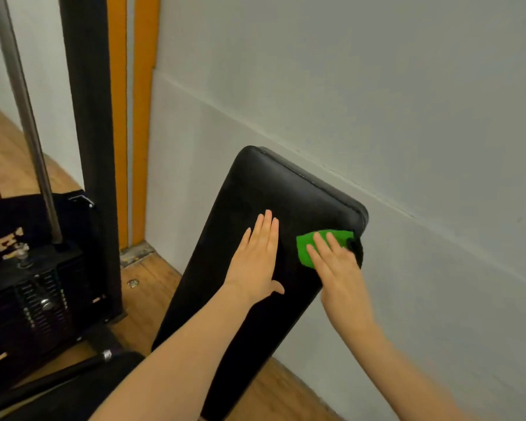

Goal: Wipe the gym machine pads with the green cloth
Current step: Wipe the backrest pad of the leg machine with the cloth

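Note:
A long black padded bench pad (pixel 264 189) leans up toward the white wall, its rounded top end near the wall's ledge. My left hand (pixel 257 256) lies flat on the pad's middle, fingers together, palm down, holding nothing. My right hand (pixel 334 262) presses a small green cloth (pixel 307 244) against the pad near its upper right edge. The cloth shows past my fingertips; part of it is hidden under my palm.
A white wall (pixel 407 117) runs close along the pad's right side. At the left stand a black machine upright (pixel 88 117), orange posts (pixel 140 117), a steel rod (pixel 22 101) and a weight stack (pixel 37 287). The floor (pixel 152 278) is wooden.

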`<state>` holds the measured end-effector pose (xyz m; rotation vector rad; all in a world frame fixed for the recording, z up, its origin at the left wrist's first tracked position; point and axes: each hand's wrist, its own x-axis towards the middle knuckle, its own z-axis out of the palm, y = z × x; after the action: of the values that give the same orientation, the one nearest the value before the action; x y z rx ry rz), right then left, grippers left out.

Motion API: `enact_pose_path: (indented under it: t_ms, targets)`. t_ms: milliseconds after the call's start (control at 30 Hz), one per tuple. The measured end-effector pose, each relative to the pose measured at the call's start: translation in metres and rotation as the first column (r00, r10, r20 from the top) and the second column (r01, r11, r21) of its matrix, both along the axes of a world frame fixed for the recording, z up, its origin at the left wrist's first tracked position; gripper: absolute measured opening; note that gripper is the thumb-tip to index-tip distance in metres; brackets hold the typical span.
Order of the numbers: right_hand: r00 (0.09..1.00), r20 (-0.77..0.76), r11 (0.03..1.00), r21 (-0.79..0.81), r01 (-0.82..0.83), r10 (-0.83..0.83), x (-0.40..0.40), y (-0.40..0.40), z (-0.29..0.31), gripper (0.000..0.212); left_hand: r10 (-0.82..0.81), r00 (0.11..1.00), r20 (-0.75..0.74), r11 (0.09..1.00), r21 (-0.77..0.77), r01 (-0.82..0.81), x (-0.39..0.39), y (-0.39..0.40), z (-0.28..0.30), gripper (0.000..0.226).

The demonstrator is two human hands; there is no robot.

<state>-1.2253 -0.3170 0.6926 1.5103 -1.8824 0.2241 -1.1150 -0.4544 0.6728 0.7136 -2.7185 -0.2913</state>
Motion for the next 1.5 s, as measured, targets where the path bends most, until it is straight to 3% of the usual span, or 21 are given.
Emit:
enact_pose_path:
  t_ms: [167, 300, 367, 433, 500, 600, 733, 833, 900, 1000, 1200, 1400, 1500]
  targets:
    - [0.995, 0.103, 0.978, 0.209, -0.004, -0.018, 0.021, 0.032, -0.044, 0.079, -0.04, 0.994, 0.101, 0.996, -0.075, 0.047, 0.01, -0.01, 0.009, 0.126]
    - [0.979, 0.204, 1.0, 0.0, -0.026, 0.026, 0.032, 0.014, 0.009, 0.066, -0.083, 0.991, 0.105, 0.995, -0.053, 0.089, 0.017, -0.012, 0.019, 0.117]
    - [0.981, 0.181, 0.987, -0.156, -0.036, 0.064, 0.027, 0.003, 0.047, 0.047, -0.068, 0.996, 0.063, 0.995, -0.065, 0.072, 0.019, -0.011, 0.026, 0.11]
    - [0.984, 0.176, 0.968, -0.251, 0.014, 0.031, 0.016, -0.008, 0.071, 0.045, -0.033, 0.999, 0.002, 0.995, -0.092, 0.033, 0.017, -0.01, 0.037, 0.112]
    - [0.98, 0.196, 0.972, -0.227, 0.06, -0.014, 0.006, -0.017, 0.072, 0.047, -0.013, 0.999, -0.042, 0.994, -0.106, 0.009, 0.008, -0.011, 0.054, 0.119]
    - [0.974, 0.21, 0.989, -0.096, 0.109, -0.087, 0.007, -0.02, 0.042, 0.069, -0.028, 1.0, -0.004, 0.993, -0.119, 0.027, -0.01, -0.014, 0.074, 0.129]
    - [0.947, 0.319, 0.998, -0.034, 0.056, -0.043, 0.018, 0.005, -0.001, 0.076, -0.017, 0.999, 0.035, 0.99, -0.141, 0.022, -0.019, -0.017, 0.074, 0.134]
    - [0.884, 0.463, 0.986, -0.167, 0.018, 0.062, 0.02, 0.024, 0.0, 0.073, -0.008, 0.999, 0.044, 0.985, -0.169, 0.016, -0.021, -0.02, 0.069, 0.133]
    - [0.89, 0.451, 0.956, -0.284, 0.07, 0.068, 0.014, 0.026, 0.038, 0.053, -0.008, 0.999, 0.052, 0.985, -0.173, 0.017, -0.022, -0.024, 0.07, 0.131]
    - [0.912, 0.395, 0.922, -0.382, 0.056, 0.108, -0.004, 0.009, 0.1, 0.052, -0.001, 0.998, 0.069, 0.981, -0.193, 0.014, -0.023, -0.026, 0.071, 0.129]
    - [0.765, 0.643, 0.998, 0.003, 0.064, -0.051, -0.037, -0.048, 0.113, 0.053, 0.06, 0.994, 0.096, 0.976, -0.215, -0.038, -0.025, -0.018, 0.072, 0.129]
    - [0.689, 0.722, 0.981, -0.175, 0.088, 0.067, -0.035, -0.008, 0.084, 0.054, 0.124, 0.98, 0.155, 0.97, -0.228, -0.087, -0.026, -0.01, 0.08, 0.129]
    - [0.675, 0.734, 0.989, -0.139, 0.046, 0.072, -0.039, 0.0, 0.091, 0.054, 0.158, 0.973, 0.171, 0.961, -0.254, -0.112, -0.025, -0.007, 0.085, 0.129]
